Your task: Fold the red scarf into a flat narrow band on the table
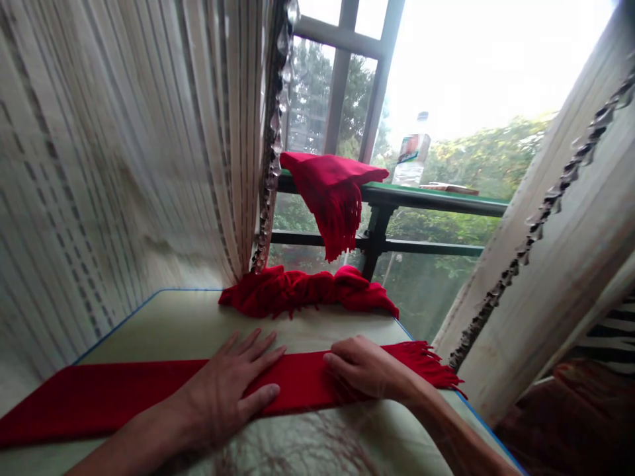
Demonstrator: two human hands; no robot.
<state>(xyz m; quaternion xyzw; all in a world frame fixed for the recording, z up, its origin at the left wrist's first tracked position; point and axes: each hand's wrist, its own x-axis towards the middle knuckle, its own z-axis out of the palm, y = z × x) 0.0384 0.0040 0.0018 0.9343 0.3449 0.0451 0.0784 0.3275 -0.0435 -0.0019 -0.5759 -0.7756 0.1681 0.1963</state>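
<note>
A long red scarf [129, 393] with a fringed right end lies folded into a flat strip across the pale table [188, 317]. My left hand [233, 377] rests flat on its middle, fingers spread and thumb apart. To the right, my right hand [364, 367] is curled on the scarf near the fringe, its fingers closed at the far edge; the fingertips are partly hidden. Behind both hands, a crumpled heap of red cloth [307, 294] sits along the table's far edge. Another red fringed scarf [332, 182], folded, hangs over the window rail.
A plastic bottle [413, 155] and a flat object [449, 188] stand on the green-topped rail [446, 201]. Striped curtains [149, 132] with beaded trim hang at the left, and another curtain [555, 218] at the right. Blurred hair strands cross the lower foreground.
</note>
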